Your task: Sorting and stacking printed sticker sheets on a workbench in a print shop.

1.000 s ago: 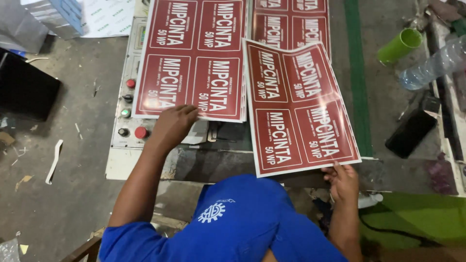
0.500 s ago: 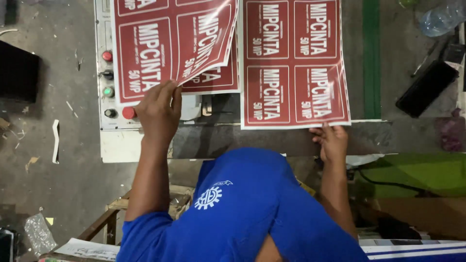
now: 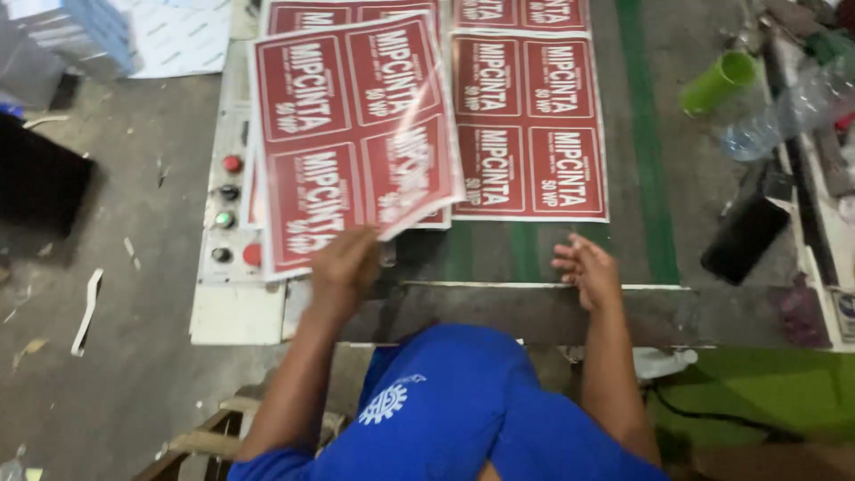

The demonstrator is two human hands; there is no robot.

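My left hand point(image 3: 343, 267) grips the bottom edge of a glossy red sheet point(image 3: 352, 134) printed with four white-lettered labels. It holds that sheet lifted and tilted above the machine bed. A second red sheet point(image 3: 530, 125) of the same kind lies flat on the bed to its right. My right hand point(image 3: 586, 267) hovers just below that flat sheet's bottom edge, fingers apart and holding nothing. More red sheets show at the top edge behind both. My blue shirt point(image 3: 463, 419) fills the bottom middle.
A pale control panel point(image 3: 214, 294) with red, black and green buttons stands left of the bed. A green cup point(image 3: 720, 82), a clear plastic bottle point(image 3: 784, 116) and a black flat object point(image 3: 748, 236) lie at the right. Stacked blue-white sheets point(image 3: 80, 36) sit top left.
My right hand has let go of the right sheet, which now lies flat on the bed. My left hand has raised the left sheet higher and toward the middle.
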